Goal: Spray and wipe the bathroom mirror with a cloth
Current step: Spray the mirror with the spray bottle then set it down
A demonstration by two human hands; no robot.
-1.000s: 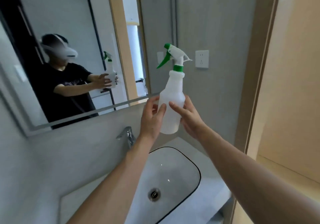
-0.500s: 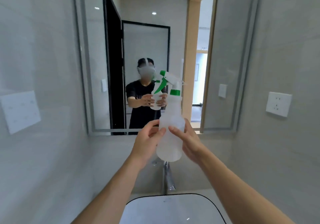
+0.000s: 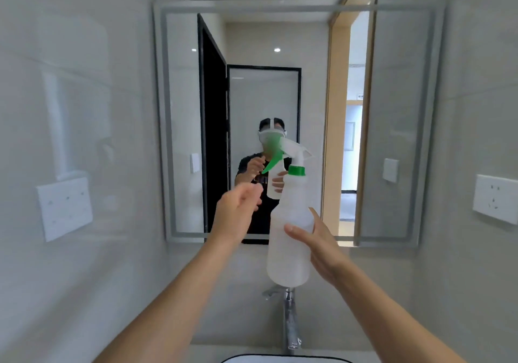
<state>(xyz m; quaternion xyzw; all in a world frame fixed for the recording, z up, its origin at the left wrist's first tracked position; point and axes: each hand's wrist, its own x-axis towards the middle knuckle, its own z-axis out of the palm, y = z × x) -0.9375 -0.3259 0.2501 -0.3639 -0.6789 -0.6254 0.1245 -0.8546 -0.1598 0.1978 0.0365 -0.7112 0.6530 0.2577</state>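
Note:
A white spray bottle (image 3: 288, 236) with a green collar and green trigger is held upright in front of the wall mirror (image 3: 398, 127). My right hand (image 3: 316, 246) grips the bottle's body from the right. My left hand (image 3: 238, 214) is off the bottle, raised just left of it below the trigger, fingers loosely curled and holding nothing. The mirror reflects a person holding the bottle. No cloth is in view.
A chrome faucet (image 3: 288, 320) stands below the bottle, above the rim of a sink (image 3: 280, 360) at the bottom edge. White wall outlets sit on the left wall (image 3: 66, 208) and right wall (image 3: 494, 197). Tiled walls close in on both sides.
The view has swung up to face the mirror squarely. My left hand let go of the bottle's body and rose toward the trigger; my right hand keeps its grip.

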